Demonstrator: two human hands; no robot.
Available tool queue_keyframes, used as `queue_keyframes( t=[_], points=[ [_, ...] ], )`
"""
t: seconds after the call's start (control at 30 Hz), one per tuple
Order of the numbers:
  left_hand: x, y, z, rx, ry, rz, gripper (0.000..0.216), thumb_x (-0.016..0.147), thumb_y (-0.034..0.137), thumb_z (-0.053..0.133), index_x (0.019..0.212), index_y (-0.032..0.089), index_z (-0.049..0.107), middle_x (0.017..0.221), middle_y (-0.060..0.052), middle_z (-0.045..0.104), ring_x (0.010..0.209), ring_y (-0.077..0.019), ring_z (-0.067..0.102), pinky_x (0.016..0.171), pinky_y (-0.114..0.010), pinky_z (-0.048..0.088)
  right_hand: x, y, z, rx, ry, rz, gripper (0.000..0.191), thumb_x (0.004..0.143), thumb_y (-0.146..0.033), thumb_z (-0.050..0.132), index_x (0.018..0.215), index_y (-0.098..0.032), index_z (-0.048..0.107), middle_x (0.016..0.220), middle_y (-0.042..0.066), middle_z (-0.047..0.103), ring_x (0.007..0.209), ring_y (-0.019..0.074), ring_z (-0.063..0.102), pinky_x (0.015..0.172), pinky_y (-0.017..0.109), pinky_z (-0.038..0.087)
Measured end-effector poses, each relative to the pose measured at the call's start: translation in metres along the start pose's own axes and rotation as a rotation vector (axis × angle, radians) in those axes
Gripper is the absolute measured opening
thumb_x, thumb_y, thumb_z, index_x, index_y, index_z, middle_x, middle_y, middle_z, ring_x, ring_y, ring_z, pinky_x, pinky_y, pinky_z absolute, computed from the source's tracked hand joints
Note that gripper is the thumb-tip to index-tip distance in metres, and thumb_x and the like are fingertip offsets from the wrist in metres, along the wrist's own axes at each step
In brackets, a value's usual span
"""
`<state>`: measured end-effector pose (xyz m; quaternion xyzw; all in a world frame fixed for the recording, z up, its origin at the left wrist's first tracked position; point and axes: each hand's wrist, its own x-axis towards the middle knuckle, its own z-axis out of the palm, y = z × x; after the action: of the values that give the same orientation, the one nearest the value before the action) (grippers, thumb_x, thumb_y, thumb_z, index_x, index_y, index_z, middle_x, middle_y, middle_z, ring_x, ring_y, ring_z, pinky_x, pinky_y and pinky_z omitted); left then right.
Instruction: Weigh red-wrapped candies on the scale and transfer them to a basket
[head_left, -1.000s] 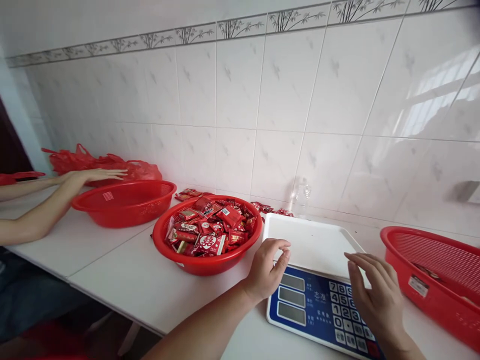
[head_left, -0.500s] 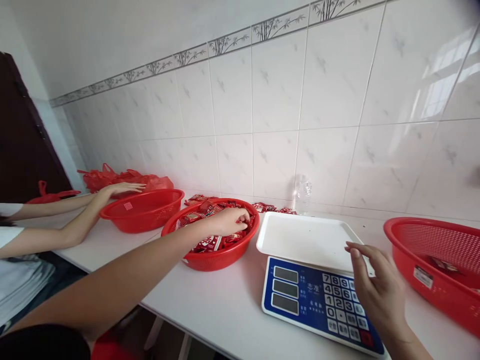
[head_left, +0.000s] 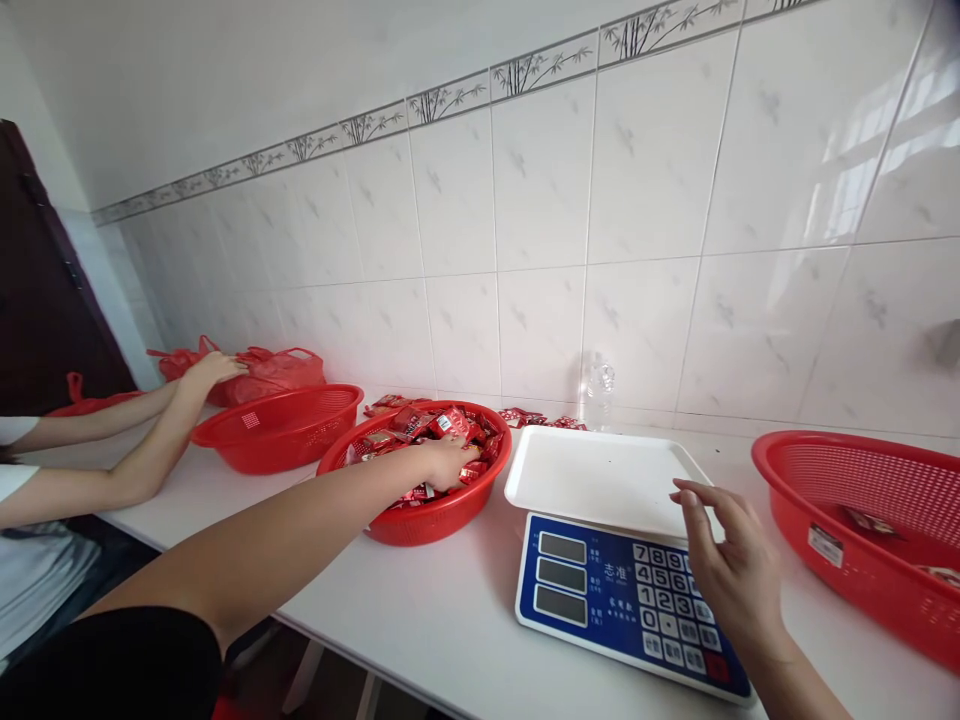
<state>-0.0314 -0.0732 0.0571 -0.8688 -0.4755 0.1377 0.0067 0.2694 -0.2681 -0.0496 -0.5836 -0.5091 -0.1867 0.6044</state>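
My left hand (head_left: 448,463) reaches into a red plastic basket (head_left: 420,528) filled with small red snack packets (head_left: 452,422). Its fingers are sunk among the packets, so their grip is hidden. On the right, my right hand (head_left: 731,560) hovers over the keypad side of a blue and white electronic scale (head_left: 600,590). Thumb and forefinger stretch forward with their tips near each other, and nothing shows between them. The scale's white tray (head_left: 600,475) lies behind its keypad and holds no packets.
Another red basket (head_left: 840,560) stands at right with a few packets inside. To the left, a co-worker's arms (head_left: 142,455) reach past a red basket (head_left: 281,440) toward red plastic bags (head_left: 277,375). A clear bottle (head_left: 599,390) and loose packets (head_left: 525,416) sit by the wall.
My left hand has pushed lower into the packets, shifting some of them. My right hand keeps about the same place over the scale. The co-worker's hand has moved left toward the bags.
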Motion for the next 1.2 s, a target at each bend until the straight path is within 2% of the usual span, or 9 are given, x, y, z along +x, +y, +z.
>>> queue_keyframes(
  t=[0.07,0.17,0.27,0.37,0.5,0.67,0.87,1.07,1.2],
  points=[
    [-0.002,0.000,-0.004,0.005,0.018,0.040,0.063,0.071,0.033,0.067,0.131,0.031,0.050,0.145,-0.013,0.041,0.124,-0.0390,0.046,0.094,-0.051,0.041,0.000,0.000,0.000,0.006,-0.003,0.025,0.034,0.094,-0.047,0.045,0.095,-0.021,0.066,0.091,0.007,0.069,0.089,0.0214,0.059,0.050,0.026,0.043],
    [-0.007,-0.002,-0.015,0.012,0.034,0.104,0.044,0.070,0.039,0.067,0.111,0.025,0.061,0.122,-0.011,0.059,0.098,-0.0309,0.060,0.080,-0.039,0.048,-0.001,0.001,-0.001,0.018,-0.010,0.042,0.033,0.093,-0.047,0.045,0.095,-0.022,0.066,0.091,0.006,0.069,0.089,0.0210,0.060,0.050,0.025,0.043],
    [-0.012,-0.005,-0.026,0.018,0.072,0.131,0.034,0.066,0.040,0.069,0.094,0.022,0.062,0.100,-0.008,0.064,0.082,-0.0268,0.061,0.069,-0.034,0.047,-0.001,0.002,-0.001,0.027,-0.029,0.051,0.031,0.093,-0.046,0.046,0.096,-0.022,0.065,0.089,0.005,0.068,0.089,0.0209,0.060,0.056,0.027,0.045],
    [-0.014,-0.011,-0.033,0.007,0.136,0.132,0.030,0.067,0.036,0.067,0.093,0.023,0.061,0.095,-0.006,0.065,0.082,-0.0256,0.061,0.068,-0.031,0.045,0.000,0.002,-0.001,0.020,-0.029,0.037,0.030,0.094,-0.045,0.046,0.095,-0.022,0.065,0.088,0.004,0.069,0.087,0.0210,0.060,0.062,0.029,0.046],
    [-0.014,-0.019,-0.040,-0.039,0.217,0.118,0.032,0.067,0.026,0.064,0.099,0.024,0.060,0.103,-0.004,0.065,0.086,-0.0232,0.061,0.068,-0.028,0.044,0.001,0.000,-0.002,-0.007,-0.030,0.045,0.030,0.094,-0.045,0.046,0.096,-0.022,0.066,0.087,0.005,0.069,0.084,0.0217,0.060,0.057,0.029,0.042],
    [-0.015,-0.015,-0.055,-0.104,0.302,0.133,0.021,0.070,0.021,0.059,0.091,0.022,0.059,0.095,0.000,0.067,0.082,-0.0194,0.062,0.065,-0.024,0.043,0.000,0.001,-0.002,-0.009,-0.041,0.040,0.032,0.093,-0.046,0.045,0.097,-0.022,0.066,0.085,0.004,0.069,0.081,0.0222,0.060,0.060,0.030,0.043],
    [-0.006,0.020,-0.064,-0.200,0.382,0.172,0.030,0.075,0.037,0.060,0.100,0.021,0.057,0.099,-0.002,0.066,0.085,-0.0203,0.061,0.069,-0.025,0.044,-0.001,0.005,-0.001,-0.033,-0.043,0.022,0.034,0.093,-0.047,0.046,0.098,-0.021,0.066,0.084,0.005,0.070,0.080,0.0229,0.061,0.065,0.033,0.045],
    [0.015,0.078,-0.048,-0.325,0.295,0.304,0.052,0.074,0.046,0.067,0.119,0.024,0.053,0.113,-0.002,0.065,0.098,-0.0194,0.062,0.077,-0.023,0.046,0.000,0.006,-0.003,-0.033,-0.063,0.070,0.037,0.092,-0.050,0.045,0.098,-0.021,0.067,0.084,0.006,0.070,0.082,0.0232,0.061,0.057,0.030,0.043],
    [0.032,0.094,-0.044,-0.437,0.224,0.355,0.062,0.082,0.049,0.059,0.136,0.025,0.040,0.131,-0.005,0.056,0.112,-0.0173,0.058,0.089,-0.023,0.045,0.001,0.005,-0.005,-0.060,-0.050,0.073,0.037,0.093,-0.050,0.044,0.097,-0.021,0.066,0.084,0.005,0.069,0.081,0.0220,0.061,0.059,0.029,0.044]
  ],
)
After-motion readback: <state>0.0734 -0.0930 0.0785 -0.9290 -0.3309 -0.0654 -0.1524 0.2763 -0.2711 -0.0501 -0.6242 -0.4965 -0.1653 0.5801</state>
